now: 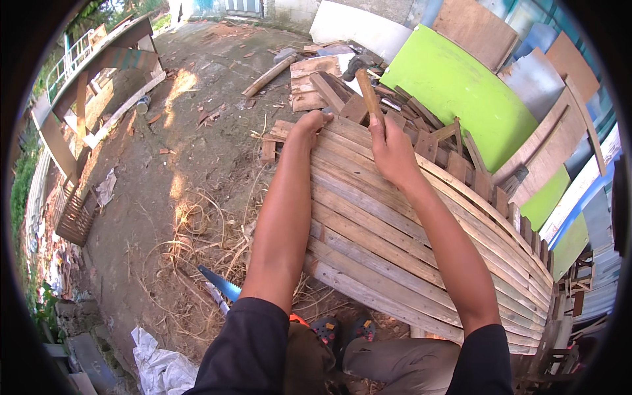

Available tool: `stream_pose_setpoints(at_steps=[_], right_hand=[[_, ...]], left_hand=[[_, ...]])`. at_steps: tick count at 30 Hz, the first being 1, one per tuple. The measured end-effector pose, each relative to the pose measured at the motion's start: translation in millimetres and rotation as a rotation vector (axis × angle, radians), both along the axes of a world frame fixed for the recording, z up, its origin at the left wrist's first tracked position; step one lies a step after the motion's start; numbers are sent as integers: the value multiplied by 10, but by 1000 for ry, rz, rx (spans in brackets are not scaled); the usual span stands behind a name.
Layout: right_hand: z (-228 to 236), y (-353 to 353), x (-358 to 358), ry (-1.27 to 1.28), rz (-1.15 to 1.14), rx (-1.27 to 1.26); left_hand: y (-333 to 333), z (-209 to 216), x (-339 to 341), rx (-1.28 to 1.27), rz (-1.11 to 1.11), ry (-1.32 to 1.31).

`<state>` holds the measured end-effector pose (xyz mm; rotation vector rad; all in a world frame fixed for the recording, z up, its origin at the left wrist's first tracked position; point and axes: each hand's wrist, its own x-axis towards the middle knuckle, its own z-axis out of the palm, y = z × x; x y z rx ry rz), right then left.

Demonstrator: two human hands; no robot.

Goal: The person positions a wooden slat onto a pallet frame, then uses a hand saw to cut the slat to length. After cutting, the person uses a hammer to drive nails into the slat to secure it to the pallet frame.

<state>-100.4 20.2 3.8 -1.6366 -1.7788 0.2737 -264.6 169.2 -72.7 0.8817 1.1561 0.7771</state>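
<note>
My right hand [394, 153] is wrapped round the wooden handle of a hammer [370, 95]. Its dark head is raised beyond the far edge of a slatted wooden bench top [375, 230]. At the far left corner of that top, my left hand [312, 124] rests with its fingers closed together at the slat ends. What the left fingers hold, if anything, is too small to make out. Long weathered slats run side by side from that corner toward the lower right, with narrow gaps between them.
Scrap boards [316, 79] lie in a pile past the bench top. A lime-green panel [461, 99] leans behind it. A saw with a blue blade [220, 283] is beside my left arm, near dry plant strips [191, 243]. A wooden frame [99, 99] stands far left; white sheeting [161, 365] lies near left.
</note>
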Motion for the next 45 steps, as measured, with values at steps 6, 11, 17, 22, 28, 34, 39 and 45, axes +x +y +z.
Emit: stream_pose_setpoints(at_steps=[6,11,17,22,28,34,39,45], right_hand=[[105,103,-29,120,24,-245],[-102,91,104,41,38,-266],[203,-46,-120,108,19,-375],[-128,63,-61,0,128,378],[-69,5,-94,-29,60,96],[67,-106,-184,-39,-52,-143],[208,59,-209,61,69,-448],[-24,-43,-51,194,-13,-130]], left_hand=[[90,-61,-89,-13,8,-23],[-18,23,63,-99,52,-125],[123,-175,-45,-44,73,-153],[-15,11,68,-82,163,-174],[102,-77,7,-107,154,-213],[152,-223,94,-99,174,-189],[415,-453,-68,-23,237,-154],[182,-259,237,-77,166,-180]])
